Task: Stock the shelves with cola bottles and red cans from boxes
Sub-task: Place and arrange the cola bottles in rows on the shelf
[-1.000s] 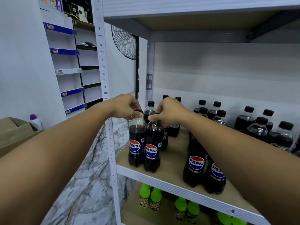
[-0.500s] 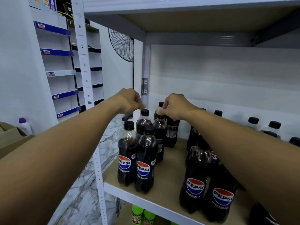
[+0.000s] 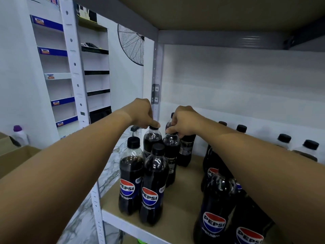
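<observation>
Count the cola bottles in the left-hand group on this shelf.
6 cola bottles: two at front; two behind them, caps pinched by left hand and right hand; two at back. The right arm may hide more.

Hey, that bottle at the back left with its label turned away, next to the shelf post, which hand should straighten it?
Left, probably. The left hand already pinches the cap of that back-left bottle, while the right hand grips the cap of the neighbouring bottle.

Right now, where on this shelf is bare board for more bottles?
Bare board lies between the left cluster and the right cluster, widening toward the shelf's front edge. The left corner is crowded: both hands, left and right, grip caps there.
</observation>
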